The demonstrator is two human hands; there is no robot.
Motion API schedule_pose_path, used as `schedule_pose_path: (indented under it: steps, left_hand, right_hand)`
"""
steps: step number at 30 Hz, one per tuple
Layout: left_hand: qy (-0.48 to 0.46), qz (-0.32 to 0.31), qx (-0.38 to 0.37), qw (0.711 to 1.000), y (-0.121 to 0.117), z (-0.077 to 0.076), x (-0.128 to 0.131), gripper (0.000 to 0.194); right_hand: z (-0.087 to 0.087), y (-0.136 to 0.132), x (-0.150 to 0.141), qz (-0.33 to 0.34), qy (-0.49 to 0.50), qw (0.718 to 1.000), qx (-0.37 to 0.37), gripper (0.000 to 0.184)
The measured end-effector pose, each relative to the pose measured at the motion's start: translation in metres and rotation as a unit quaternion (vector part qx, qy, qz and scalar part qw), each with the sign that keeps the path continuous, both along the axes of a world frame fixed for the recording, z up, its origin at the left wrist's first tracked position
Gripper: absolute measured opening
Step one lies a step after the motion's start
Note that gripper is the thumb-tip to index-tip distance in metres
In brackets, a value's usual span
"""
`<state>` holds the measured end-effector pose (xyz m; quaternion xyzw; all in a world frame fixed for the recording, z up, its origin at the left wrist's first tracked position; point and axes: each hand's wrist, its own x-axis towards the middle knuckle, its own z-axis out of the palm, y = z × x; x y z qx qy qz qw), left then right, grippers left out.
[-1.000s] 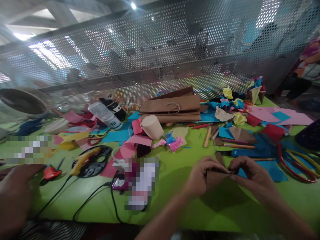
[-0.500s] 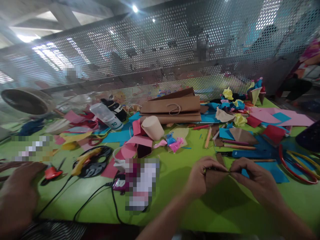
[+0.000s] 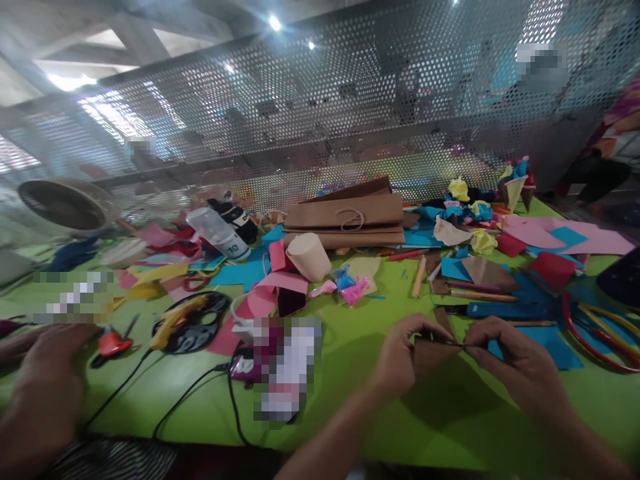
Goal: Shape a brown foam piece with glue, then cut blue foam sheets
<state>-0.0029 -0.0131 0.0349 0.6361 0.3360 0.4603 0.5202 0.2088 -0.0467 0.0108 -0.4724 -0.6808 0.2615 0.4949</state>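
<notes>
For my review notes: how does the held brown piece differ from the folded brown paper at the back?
The brown piece is small, the folded brown paper much larger. The left hand and right hand hold the piece; the folded paper lies untouched, bearing a pale cord loop. Both are brown.

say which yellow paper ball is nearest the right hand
The front yellow ball, beside the beige scrap; the others lie farther back, toward the mesh.

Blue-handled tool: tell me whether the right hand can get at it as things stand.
Probably yes: the blue-handled tool lies just beyond the right hand, mostly in view, though that hand would likely need to release the brown paper first.
</notes>
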Motion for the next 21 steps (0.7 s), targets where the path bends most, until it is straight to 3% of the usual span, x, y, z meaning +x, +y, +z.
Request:
schedule_pose_path:
  steps: [6,10,21]
  left_hand:
    - [0.017,-0.01,0.068,0.997,0.001,-0.01,-0.001,0.008]
    - [0.038,0.009,0.067,0.997,0.002,-0.013,0.0,0.01]
    - [0.039,0.007,0.086,0.995,0.002,-0.012,-0.001,0.007]
  right_hand:
    - [0.001,0.002,-0.002,0.004,-0.002,1.0,-0.02,0.015]
    - [0.003,0.001,-0.003,0.017,-0.002,0.999,-0.036,0.008]
    - [0.003,0.001,-0.004,0.007,-0.015,0.999,-0.043,0.011]
